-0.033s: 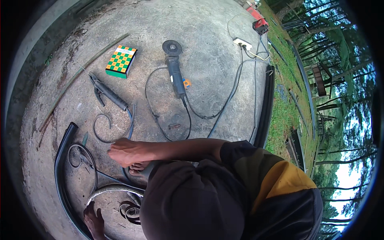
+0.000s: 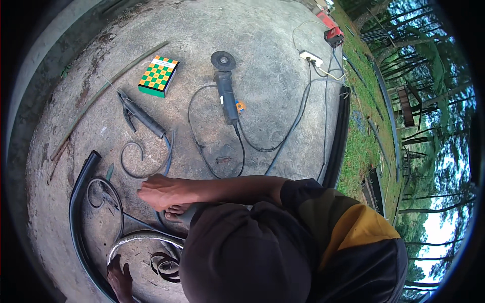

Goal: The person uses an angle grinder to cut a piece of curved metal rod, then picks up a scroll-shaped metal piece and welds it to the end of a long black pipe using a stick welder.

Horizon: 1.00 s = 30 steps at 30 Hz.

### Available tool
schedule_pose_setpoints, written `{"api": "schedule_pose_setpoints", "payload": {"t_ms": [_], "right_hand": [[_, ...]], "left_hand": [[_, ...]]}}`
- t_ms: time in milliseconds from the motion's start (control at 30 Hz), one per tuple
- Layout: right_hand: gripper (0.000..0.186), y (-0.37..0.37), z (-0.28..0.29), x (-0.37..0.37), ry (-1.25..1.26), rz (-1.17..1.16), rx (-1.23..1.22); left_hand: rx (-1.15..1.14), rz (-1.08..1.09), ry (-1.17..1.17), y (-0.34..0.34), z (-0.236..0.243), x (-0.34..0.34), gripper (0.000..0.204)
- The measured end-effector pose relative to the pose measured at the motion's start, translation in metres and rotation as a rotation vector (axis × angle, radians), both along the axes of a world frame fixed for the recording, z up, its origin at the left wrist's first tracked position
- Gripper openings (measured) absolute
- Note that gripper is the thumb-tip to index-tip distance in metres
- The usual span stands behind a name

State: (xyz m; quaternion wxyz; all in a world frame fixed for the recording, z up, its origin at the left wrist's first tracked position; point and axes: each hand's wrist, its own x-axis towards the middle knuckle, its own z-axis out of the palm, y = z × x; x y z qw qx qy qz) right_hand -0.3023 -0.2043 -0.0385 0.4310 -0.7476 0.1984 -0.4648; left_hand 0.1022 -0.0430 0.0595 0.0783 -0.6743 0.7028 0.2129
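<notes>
Left hand (image 2: 119,283) half open, fingertips at silver curved strip (image 2: 132,237), contact unclear; right hand (image 2: 157,193) fisted, contents hidden; bare toes (image 2: 174,213) just beside it.

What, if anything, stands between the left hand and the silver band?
Nothing visible: the left hand is right at the near end of the silver band. The black tube curves past on the hand's left, not between them.
</notes>
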Motion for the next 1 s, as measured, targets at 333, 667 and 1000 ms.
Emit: {"api": "schedule_pose_setpoints", "payload": {"t_ms": [333, 667, 1000], "right_hand": [[0.036, -0.065, 0.081, 0.086, 1.095, 0.331, 0.124], [0.04, -0.1, 0.045, 0.128, 0.995, 0.115, 0.169], [0.052, -0.132, -0.009, 0.164, 1.019, -0.021, 0.167]], "left_hand": [[-0.015, 0.613, -0.118, 0.119, 0.081, -0.006, 0.045], [0.066, 1.18, -0.131, 0.231, 0.081, -0.14, 0.04], [0.049, 0.781, -0.122, 0.18, 0.129, -0.114, 0.037]]}}
